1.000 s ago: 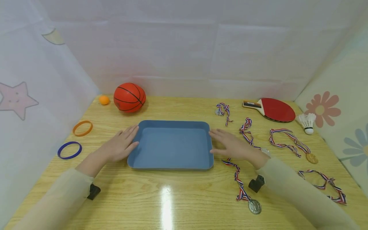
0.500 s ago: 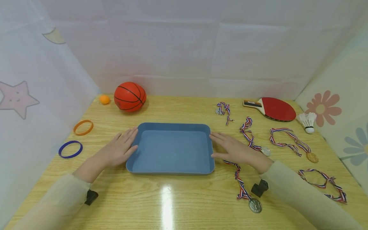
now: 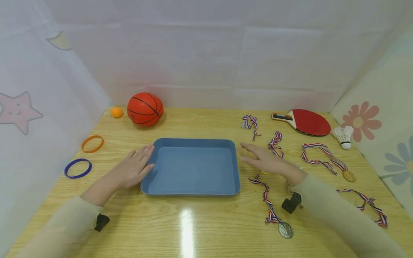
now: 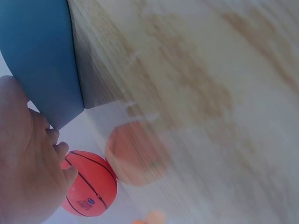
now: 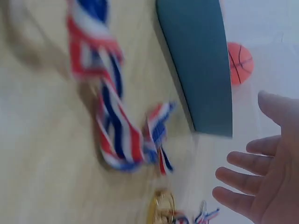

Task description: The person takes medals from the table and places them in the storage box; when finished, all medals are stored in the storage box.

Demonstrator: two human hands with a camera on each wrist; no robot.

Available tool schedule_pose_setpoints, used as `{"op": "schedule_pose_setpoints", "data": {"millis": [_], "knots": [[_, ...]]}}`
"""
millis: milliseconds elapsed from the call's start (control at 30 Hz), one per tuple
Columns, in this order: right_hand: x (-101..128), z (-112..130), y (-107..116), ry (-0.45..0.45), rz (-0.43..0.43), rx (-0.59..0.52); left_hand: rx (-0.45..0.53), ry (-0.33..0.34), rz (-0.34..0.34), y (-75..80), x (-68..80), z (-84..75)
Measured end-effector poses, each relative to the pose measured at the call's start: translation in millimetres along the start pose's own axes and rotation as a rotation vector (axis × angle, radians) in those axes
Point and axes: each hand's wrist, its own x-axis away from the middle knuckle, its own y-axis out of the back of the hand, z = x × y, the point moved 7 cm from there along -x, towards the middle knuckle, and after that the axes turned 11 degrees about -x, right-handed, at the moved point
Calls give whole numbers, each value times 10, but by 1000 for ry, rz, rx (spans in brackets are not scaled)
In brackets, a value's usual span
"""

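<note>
Nearest to me on the wooden tabletop [image 3: 193, 229], a silver medal [image 3: 285, 230] lies at the end of its striped ribbon, which runs up toward my right wrist. Just beyond that sits the blue tray [image 3: 192, 167], flat on the wood in front of me. My left hand [image 3: 130, 169] lies flat beside the tray's left edge, fingers straight and released, the fingertips against the tray's near-left wall; the left wrist view shows the hand next to that blue wall with the basketball behind it. My right hand [image 3: 266, 161] is off the tray, held just right of its right edge with fingers spread and relaxed, grasping nothing; the right wrist view shows the open palm [image 5: 275, 177] clear of the tray's corner, with a blurred ribbon and a gold medal beneath it. To the left, well apart from the tray, lie a blue ring [image 3: 78, 168] and, a little farther, an orange ring [image 3: 92, 143]. To the right, more ribboned medals are scattered, one with a gold disc [image 3: 350, 176]. Farther back stand a basketball [image 3: 145, 109] with a small orange ball [image 3: 116, 112] just beside it on the left, and on the right a red paddle [image 3: 306, 122] and a white shuttlecock [image 3: 344, 137].
</note>
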Motion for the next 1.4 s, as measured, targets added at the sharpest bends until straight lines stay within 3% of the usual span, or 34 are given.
{"op": "schedule_pose_setpoints", "data": {"millis": [133,467,700,967,1200,1400], "knots": [[-195,-197,203,-59,-56,5,-9,2,1,4,13,11],[-715,-659,452,-214,-73,82,-20,-3,8,-21,-5,-8],[-867,-736,623,-266,-141,77,-6,-15,-9,22,-24,-44],[-1032,-854,707,-286,-185,163,-1,-15,12,46,-6,-54],[-1087,-788,687,-417,-233,341,11,-7,19,44,2,-39],[-1124,-785,685,-456,-296,463,17,-4,24,42,4,-34]]}}
